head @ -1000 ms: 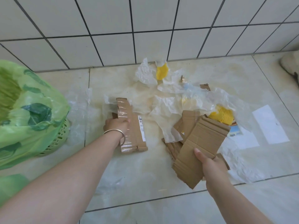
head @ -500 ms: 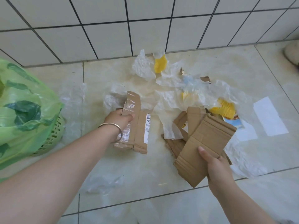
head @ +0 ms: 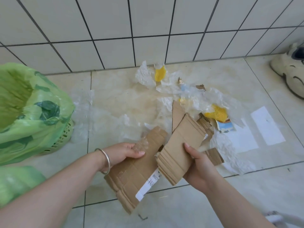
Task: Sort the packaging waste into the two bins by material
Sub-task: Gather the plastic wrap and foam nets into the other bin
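Observation:
My left hand [head: 127,152], with a metal bangle on the wrist, grips a taped cardboard piece [head: 134,175] bearing a white label. My right hand [head: 197,163] holds a stack of flattened cardboard [head: 182,145]; the two pieces meet in front of me above the floor. More cardboard scraps [head: 214,156] lie under and beside the stack. Crumpled clear plastic [head: 194,97], yellow foam netting [head: 217,113] and white paper sheets [head: 267,125] are scattered on the tiles beyond. A green basket lined with a green plastic bag [head: 28,111] stands at the left.
A tiled wall [head: 148,30] closes the far side. A pale shoe [head: 291,69] sits at the right by the wall. Thin clear film [head: 83,102] lies beside the basket. Green plastic [head: 14,181] shows at the lower left edge.
My left hand lifted the taped cardboard off the floor and brought it toward me, next to the stack in my right hand. The right hand also pulled its stack nearer.

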A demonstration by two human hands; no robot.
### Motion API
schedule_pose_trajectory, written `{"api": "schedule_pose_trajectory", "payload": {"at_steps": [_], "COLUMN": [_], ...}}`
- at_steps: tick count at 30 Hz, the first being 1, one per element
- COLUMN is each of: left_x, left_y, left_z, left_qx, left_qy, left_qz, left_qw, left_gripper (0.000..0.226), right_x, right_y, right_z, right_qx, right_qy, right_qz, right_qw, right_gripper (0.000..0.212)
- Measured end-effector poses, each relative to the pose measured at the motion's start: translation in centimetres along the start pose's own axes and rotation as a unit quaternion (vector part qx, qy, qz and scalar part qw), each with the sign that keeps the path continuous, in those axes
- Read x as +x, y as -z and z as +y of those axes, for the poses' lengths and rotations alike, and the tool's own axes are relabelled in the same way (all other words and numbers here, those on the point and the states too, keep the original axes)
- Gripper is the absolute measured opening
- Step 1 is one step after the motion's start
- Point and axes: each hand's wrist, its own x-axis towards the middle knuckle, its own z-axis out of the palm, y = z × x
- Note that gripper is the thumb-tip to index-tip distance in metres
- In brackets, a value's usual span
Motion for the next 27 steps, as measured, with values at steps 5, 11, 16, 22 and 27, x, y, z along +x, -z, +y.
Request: {"api": "schedule_pose_trajectory", "payload": {"at_steps": [5, 11, 16, 22, 27], "left_x": [-1.0, -2.4, -3.4, -3.7, -5.5], "left_y": [-0.7, -1.7, -1.9, -3.4, -4.9], "left_z": [-0.9, -0.8, -0.6, 0.4, 1.5], "left_qx": [0.045, 0.088, 0.023, -0.074, -0.061], "left_qy": [0.049, 0.055, 0.006, -0.066, -0.135], "left_qz": [-0.088, -0.124, -0.174, -0.128, 0.033], "left_qw": [0.994, 0.987, 0.984, 0.987, 0.988], "left_gripper": [0.018, 0.023, 0.032, 0.042, 0.012], "right_x": [-0.2, -0.9, -2.0, -3.3, -4.9], "right_y": [-0.6, 0.0, 0.2, -0.3, -2.7], "right_z": [0.9, 0.0, -1.5, -3.4, -5.2], "right_qx": [0.042, 0.056, 0.054, 0.041, -0.058], "right_qy": [0.013, 0.027, 0.029, 0.032, 0.044], "right_qz": [0.026, 0.019, -0.036, -0.132, -0.196], "right_qw": [0.999, 0.998, 0.997, 0.990, 0.978], "right_gripper": [0.049, 0.043, 0.052, 0.042, 0.048]}}
